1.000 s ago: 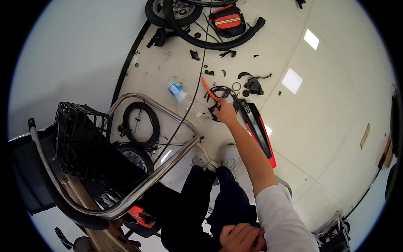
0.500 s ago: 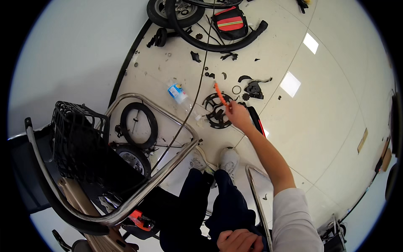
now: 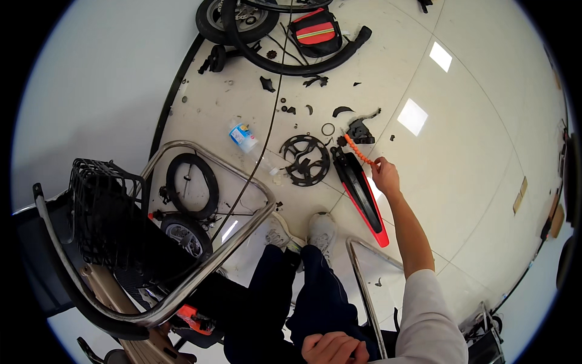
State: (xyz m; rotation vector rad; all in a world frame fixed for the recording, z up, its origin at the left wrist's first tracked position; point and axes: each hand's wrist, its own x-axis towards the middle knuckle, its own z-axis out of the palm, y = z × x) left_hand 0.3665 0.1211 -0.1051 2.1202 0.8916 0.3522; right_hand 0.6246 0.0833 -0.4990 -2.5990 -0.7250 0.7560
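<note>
My right hand [image 3: 385, 176] is pinched around one end of an orange ribbed, flexible strip [image 3: 357, 150], held out over the floor. Just left of this hand lies a long black and red mudguard [image 3: 357, 191]. The strip's far end hangs near a small black toothed piece and a black bracket-like part with a lever [image 3: 361, 131]. Left of the mudguard, a black spoked disc [image 3: 306, 160] lies flat. At the lower edge my left hand [image 3: 335, 349] rests by my lap with fingers curled; whatever it may hold is hidden.
A plastic bottle [image 3: 244, 137] lies left of the disc. Bent chrome tubing [image 3: 188, 290] and a black wire basket [image 3: 100, 209] stand at the left. Farther off are a wheel [image 3: 233, 24], a curved black tube [image 3: 297, 71] and a red-black bag [image 3: 315, 33].
My right hand has moved right with the orange strip, from over the spoked disc to beside the mudguard. The view has shifted slightly. My left hand stays curled by my lap.
</note>
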